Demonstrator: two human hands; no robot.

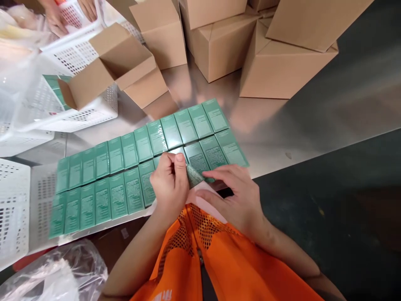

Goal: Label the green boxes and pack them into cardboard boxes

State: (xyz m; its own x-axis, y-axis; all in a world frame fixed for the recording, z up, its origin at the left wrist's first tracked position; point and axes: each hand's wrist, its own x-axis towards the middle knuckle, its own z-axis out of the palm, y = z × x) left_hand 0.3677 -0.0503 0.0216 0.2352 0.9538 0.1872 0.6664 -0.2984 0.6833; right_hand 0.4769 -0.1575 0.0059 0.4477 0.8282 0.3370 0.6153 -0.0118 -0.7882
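Note:
Two long rows of green printed boxes (125,167) lie flat side by side on a metal table (282,125). My left hand (171,182) grips one green box (194,175) at the near row, thumb on top, tilting it. Flat beside it, my right hand (233,192) rests its fingers on the same box and on a pale sheet under it. An orange mesh vest (219,259) fills the lower middle of the view.
Several cardboard cartons (275,62) are stacked at the back; an open one (122,71) leans on a white perforated basket (84,108) holding more green boxes. More white baskets (14,205) stand at left. Another person's hands (56,16) reach in at top left. Clear plastic wrap (56,271) lies at bottom left.

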